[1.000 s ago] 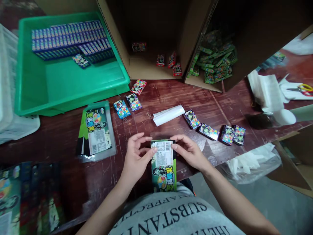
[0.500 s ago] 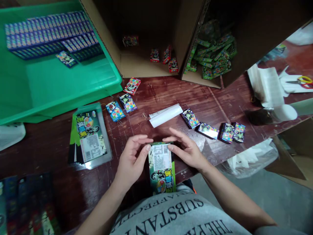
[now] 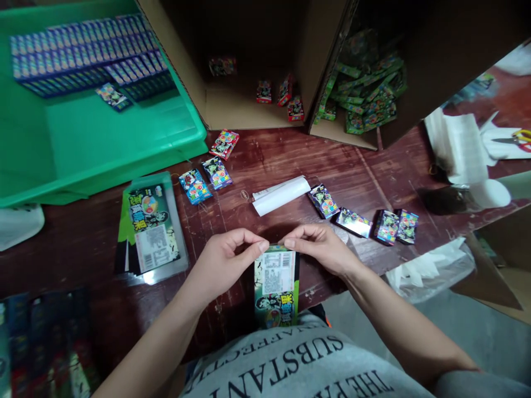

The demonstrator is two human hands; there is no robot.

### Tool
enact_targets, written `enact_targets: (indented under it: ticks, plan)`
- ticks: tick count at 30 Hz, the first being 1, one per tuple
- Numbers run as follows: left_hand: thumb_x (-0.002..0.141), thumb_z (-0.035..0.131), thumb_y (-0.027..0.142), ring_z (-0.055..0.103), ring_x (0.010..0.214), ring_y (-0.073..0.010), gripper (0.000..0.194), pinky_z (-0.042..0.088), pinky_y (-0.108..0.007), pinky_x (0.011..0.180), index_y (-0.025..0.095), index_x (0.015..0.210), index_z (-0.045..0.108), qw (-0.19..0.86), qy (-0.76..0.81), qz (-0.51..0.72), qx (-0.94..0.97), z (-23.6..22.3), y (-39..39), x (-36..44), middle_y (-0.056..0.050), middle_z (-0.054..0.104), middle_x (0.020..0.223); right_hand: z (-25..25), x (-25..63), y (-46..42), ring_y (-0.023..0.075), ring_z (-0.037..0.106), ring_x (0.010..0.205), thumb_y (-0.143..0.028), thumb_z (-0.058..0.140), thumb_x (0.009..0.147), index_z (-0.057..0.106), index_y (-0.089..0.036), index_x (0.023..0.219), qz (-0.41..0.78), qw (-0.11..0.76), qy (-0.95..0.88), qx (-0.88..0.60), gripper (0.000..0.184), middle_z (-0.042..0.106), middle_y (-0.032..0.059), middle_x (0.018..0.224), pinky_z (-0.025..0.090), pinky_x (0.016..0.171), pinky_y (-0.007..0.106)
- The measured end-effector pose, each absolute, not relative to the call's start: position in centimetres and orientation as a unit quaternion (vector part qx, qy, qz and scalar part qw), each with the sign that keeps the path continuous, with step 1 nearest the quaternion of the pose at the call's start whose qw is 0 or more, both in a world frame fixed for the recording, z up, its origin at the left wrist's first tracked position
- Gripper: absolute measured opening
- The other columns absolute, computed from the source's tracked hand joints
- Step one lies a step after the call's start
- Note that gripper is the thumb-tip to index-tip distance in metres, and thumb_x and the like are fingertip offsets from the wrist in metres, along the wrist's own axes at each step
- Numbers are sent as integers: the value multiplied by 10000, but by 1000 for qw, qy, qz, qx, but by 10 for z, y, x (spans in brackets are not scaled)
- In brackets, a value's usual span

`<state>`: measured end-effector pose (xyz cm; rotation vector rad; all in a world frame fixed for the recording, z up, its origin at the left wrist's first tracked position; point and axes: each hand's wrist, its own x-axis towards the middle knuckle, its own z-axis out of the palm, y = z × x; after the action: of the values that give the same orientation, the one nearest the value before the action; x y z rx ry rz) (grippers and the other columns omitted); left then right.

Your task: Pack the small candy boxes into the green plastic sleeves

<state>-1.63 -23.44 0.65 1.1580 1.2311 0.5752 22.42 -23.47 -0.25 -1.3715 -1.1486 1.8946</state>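
A flat green-and-black candy packet (image 3: pixel 271 301) with a white barcode label lies upside down to me, its lower end close to my shirt. My left hand (image 3: pixel 234 260) pinches the packet's far edge near the left corner, thumb against fingers. At the right corner of the same edge, my right hand (image 3: pixel 321 247) pinches in the same way. The fingertips of both hands almost meet over that edge. To the left, a stack of similar packets (image 3: pixel 153 226) in clear plastic lies on the dark red table.
A green crate (image 3: pixel 120 166) holds rows of small purple boxes. Two open cartons (image 3: pixel 253 113) (image 3: pixel 327 130) hold small red and green boxes. Loose small boxes (image 3: pixel 324 202), a folded white paper (image 3: pixel 282 194) and scissors (image 3: pixel 512 140) lie on the table.
Both hands have closed from spread fingers to pinches at the packet's far edge. The packet itself has hardly moved.
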Motion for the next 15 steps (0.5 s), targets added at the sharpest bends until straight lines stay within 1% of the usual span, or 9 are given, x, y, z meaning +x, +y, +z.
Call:
enact_targets:
  ticks: [2, 4, 5, 7, 9, 11, 13, 15]
  plan:
    - [860, 748, 416, 741, 887, -219, 179, 575, -364, 833, 241, 880, 785, 637, 517, 250, 514, 5, -237, -20, -40, 803, 990, 1, 230, -235, 191, 739, 965, -421, 755, 908, 814, -257, 962, 700, 255, -463, -480, 183, 805, 32, 1033, 561, 930, 378]
    - [853, 763, 391, 741, 921, -216, 145, 570, -372, 871, 247, 867, 777, 637, 504, 256, 524, 2, -239, -22, -37, 797, 1024, 5, 236, -231, 210, 726, 1059, -411, 699, 956, 814, -281, 1010, 678, 240, -534, -444, 182, 791, 39, 1118, 550, 967, 411]
    - [860, 759, 380, 740, 916, -213, 133, 569, -373, 869, 247, 863, 769, 634, 500, 257, 532, 0, -239, -22, -36, 794, 1018, 7, 238, -226, 217, 713, 1101, -402, 681, 971, 814, -290, 1012, 652, 230, -584, -425, 179, 777, 40, 1162, 539, 983, 425]
    - [885, 734, 370, 735, 897, -209, 131, 568, -375, 847, 243, 860, 753, 625, 492, 252, 551, -3, -236, -21, -39, 789, 995, 10, 239, -207, 230, 682, 1150, -386, 658, 988, 814, -296, 987, 558, 218, -691, -404, 180, 745, 45, 1230, 508, 1005, 446]
    - [895, 722, 366, 732, 879, -209, 133, 569, -375, 829, 239, 858, 740, 627, 480, 246, 562, -6, -231, -18, -40, 785, 967, 9, 235, -179, 241, 665, 1144, -373, 643, 999, 800, -288, 1009, 437, 230, -768, -409, 178, 736, 54, 1222, 475, 1018, 459]
    - [896, 717, 352, 729, 876, -207, 126, 570, -379, 831, 237, 848, 730, 635, 466, 248, 564, -8, -225, -14, -41, 777, 951, 3, 227, -145, 251, 665, 1102, -357, 629, 1008, 767, -258, 1092, 338, 243, -804, -424, 190, 747, 71, 1160, 454, 1020, 463]
    - [890, 718, 322, 726, 926, -211, 107, 564, -407, 894, 237, 827, 730, 627, 461, 255, 574, -8, -221, -12, -54, 764, 1008, -7, 217, -114, 265, 657, 1092, -328, 649, 996, 733, -218, 1159, 290, 209, -832, -425, 214, 750, 87, 1138, 437, 1028, 466]
    - [879, 724, 298, 709, 1066, -236, 97, 520, -464, 1015, 237, 805, 737, 597, 468, 264, 595, -8, -219, -11, -84, 728, 1181, -16, 209, -91, 286, 634, 1120, -289, 725, 939, 721, -203, 1174, 279, 137, -854, -417, 250, 738, 104, 1176, 431, 1027, 470]
